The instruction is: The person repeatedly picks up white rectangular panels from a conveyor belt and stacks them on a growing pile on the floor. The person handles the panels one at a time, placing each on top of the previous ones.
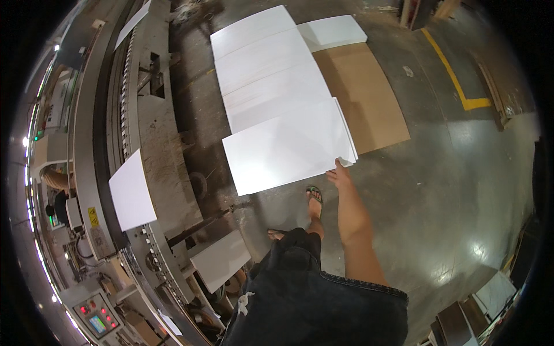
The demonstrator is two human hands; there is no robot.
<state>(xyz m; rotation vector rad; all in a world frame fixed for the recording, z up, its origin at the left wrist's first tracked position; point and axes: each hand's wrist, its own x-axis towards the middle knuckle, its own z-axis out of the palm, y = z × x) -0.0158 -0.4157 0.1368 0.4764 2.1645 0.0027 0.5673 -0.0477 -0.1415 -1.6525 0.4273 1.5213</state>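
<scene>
My right hand (340, 170) reaches forward and is closed on the near right corner of a white panel (288, 147). The panel lies flat on top of the nearest stack, set slightly askew, with the edge of another sheet showing under its right side. Beyond it, more white panels (259, 57) lie in stacks side by side, stretching away from me. My left hand is out of view.
A brown board (366, 92) lies right of the stacks, with a white stack (334, 32) at its far end. Along the left runs a long machine with a white panel (133, 193) on it. Its control box (95, 317) is lower left. Boards (456, 323) lean lower right.
</scene>
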